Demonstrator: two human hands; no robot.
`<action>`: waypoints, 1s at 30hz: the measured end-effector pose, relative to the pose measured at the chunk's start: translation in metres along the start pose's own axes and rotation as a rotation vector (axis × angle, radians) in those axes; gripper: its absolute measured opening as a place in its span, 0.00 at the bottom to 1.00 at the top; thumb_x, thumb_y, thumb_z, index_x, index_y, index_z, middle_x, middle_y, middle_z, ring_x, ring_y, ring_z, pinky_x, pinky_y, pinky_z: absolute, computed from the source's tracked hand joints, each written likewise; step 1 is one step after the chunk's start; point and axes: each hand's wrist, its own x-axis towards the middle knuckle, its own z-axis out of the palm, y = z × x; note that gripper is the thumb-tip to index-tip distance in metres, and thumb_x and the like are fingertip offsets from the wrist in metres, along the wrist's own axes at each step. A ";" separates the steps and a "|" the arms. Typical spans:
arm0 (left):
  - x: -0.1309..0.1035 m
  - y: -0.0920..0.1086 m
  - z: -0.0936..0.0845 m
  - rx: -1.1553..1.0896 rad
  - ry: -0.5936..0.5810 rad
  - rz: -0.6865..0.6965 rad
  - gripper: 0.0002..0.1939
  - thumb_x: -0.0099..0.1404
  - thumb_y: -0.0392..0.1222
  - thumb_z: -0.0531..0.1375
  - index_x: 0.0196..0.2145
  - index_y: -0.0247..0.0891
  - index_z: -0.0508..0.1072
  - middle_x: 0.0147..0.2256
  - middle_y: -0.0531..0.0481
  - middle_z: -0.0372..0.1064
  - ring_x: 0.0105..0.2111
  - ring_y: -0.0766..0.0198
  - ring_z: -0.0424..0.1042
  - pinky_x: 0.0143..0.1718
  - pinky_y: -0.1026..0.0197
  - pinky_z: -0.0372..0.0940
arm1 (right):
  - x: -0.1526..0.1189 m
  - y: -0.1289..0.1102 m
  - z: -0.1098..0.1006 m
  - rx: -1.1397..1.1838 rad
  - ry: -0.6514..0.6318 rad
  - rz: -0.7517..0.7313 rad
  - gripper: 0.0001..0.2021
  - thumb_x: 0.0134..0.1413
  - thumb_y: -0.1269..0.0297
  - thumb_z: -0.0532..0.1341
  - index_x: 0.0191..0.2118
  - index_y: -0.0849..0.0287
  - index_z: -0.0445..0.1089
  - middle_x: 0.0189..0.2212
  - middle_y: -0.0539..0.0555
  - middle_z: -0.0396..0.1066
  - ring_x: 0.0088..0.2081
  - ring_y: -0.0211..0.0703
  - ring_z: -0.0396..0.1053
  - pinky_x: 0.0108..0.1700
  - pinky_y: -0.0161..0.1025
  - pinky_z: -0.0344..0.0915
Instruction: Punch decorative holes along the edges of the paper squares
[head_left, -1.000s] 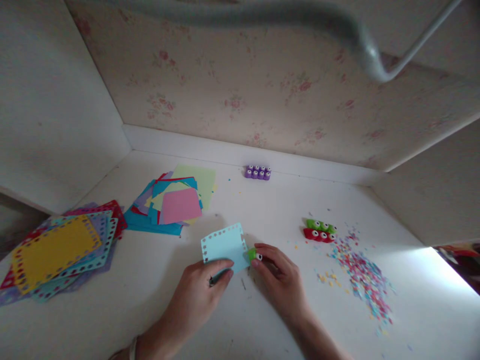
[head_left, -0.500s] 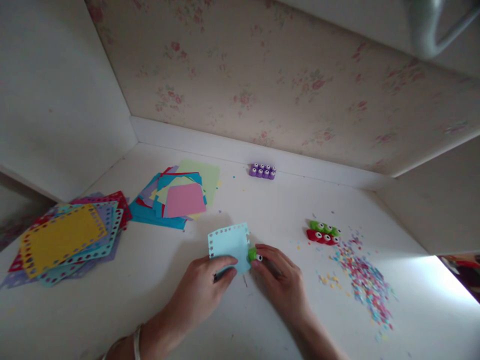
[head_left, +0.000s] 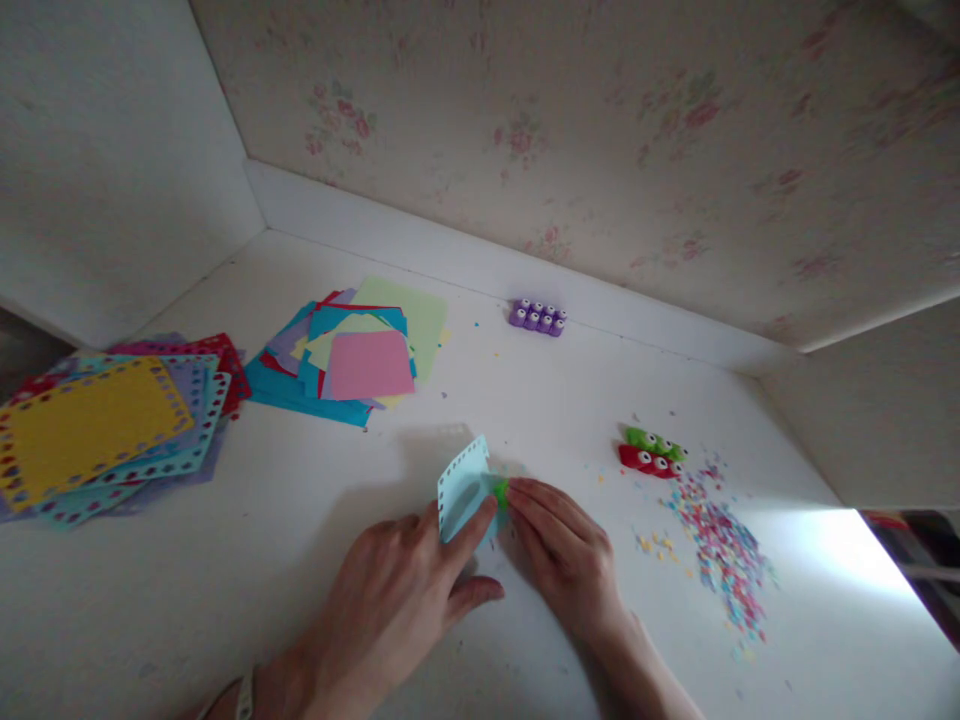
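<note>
The left hand (head_left: 405, 590) slants in from the table's (head_left: 300, 560) near edge, back up, index stretched over the pale blue card (head_left: 459, 495), thumb spread; whether its hidden fingers grip is unclear. The right hand (head_left: 574, 560) pinches the green punch (head_left: 501, 493) at the card's right side. The bent card's punched upper edge rises rightward; its long axis is unclear.

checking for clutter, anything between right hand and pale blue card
The green punch, held by the right hand at the pale blue card, with a finger of the left hand beside it; nothing else visible.
</note>
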 end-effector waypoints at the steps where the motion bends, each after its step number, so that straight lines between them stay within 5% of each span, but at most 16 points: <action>1: -0.003 0.000 -0.001 -0.017 0.003 -0.024 0.37 0.57 0.60 0.66 0.62 0.52 0.65 0.26 0.47 0.75 0.22 0.56 0.74 0.24 0.61 0.67 | 0.000 0.000 0.000 0.001 -0.013 -0.008 0.22 0.59 0.76 0.59 0.56 0.49 0.71 0.49 0.54 0.76 0.51 0.48 0.74 0.51 0.48 0.76; 7: -0.017 0.003 -0.007 -0.001 -0.103 -0.077 0.41 0.56 0.66 0.64 0.63 0.50 0.63 0.11 0.56 0.62 0.11 0.59 0.66 0.18 0.63 0.63 | -0.006 0.002 0.002 -0.022 0.000 0.004 0.22 0.58 0.77 0.59 0.55 0.48 0.72 0.49 0.53 0.76 0.49 0.48 0.76 0.48 0.46 0.78; 10: -0.017 0.003 -0.012 -0.042 -0.077 0.067 0.26 0.68 0.51 0.59 0.62 0.52 0.64 0.20 0.51 0.73 0.19 0.59 0.73 0.26 0.60 0.69 | -0.008 0.003 0.003 -0.012 -0.002 0.022 0.21 0.58 0.77 0.59 0.53 0.49 0.73 0.48 0.53 0.76 0.49 0.48 0.76 0.48 0.46 0.78; 12: -0.014 0.001 -0.013 -0.061 -0.008 0.141 0.23 0.69 0.41 0.57 0.60 0.50 0.67 0.38 0.46 0.79 0.37 0.54 0.78 0.41 0.54 0.72 | -0.009 0.004 0.003 -0.007 -0.005 0.025 0.21 0.57 0.78 0.60 0.53 0.49 0.73 0.48 0.53 0.76 0.49 0.48 0.76 0.49 0.47 0.78; 14: -0.009 -0.003 -0.010 -0.053 0.030 0.154 0.22 0.67 0.39 0.58 0.58 0.46 0.68 0.57 0.44 0.69 0.56 0.47 0.68 0.57 0.44 0.62 | -0.010 0.004 0.002 -0.002 -0.007 0.014 0.22 0.57 0.78 0.60 0.53 0.48 0.72 0.47 0.52 0.76 0.49 0.48 0.75 0.48 0.47 0.78; 16: -0.006 -0.005 -0.004 -0.074 0.016 0.139 0.21 0.67 0.40 0.59 0.58 0.44 0.68 0.64 0.45 0.59 0.64 0.47 0.56 0.65 0.39 0.49 | -0.010 0.004 0.002 0.002 -0.009 0.003 0.23 0.57 0.79 0.60 0.53 0.47 0.72 0.47 0.52 0.77 0.49 0.48 0.75 0.48 0.48 0.78; 19: -0.004 -0.005 0.005 -0.123 0.006 0.100 0.20 0.70 0.42 0.56 0.58 0.43 0.67 0.63 0.45 0.60 0.64 0.48 0.56 0.66 0.38 0.44 | -0.009 0.002 0.002 -0.003 0.008 -0.006 0.23 0.56 0.79 0.61 0.53 0.46 0.72 0.46 0.51 0.77 0.48 0.48 0.76 0.47 0.48 0.78; 30: -0.007 -0.001 0.015 -0.019 0.074 0.076 0.19 0.72 0.48 0.54 0.57 0.42 0.69 0.61 0.45 0.63 0.61 0.48 0.60 0.62 0.39 0.49 | -0.008 0.002 0.000 -0.026 0.018 -0.080 0.21 0.54 0.82 0.61 0.50 0.53 0.73 0.45 0.54 0.77 0.48 0.46 0.76 0.45 0.45 0.78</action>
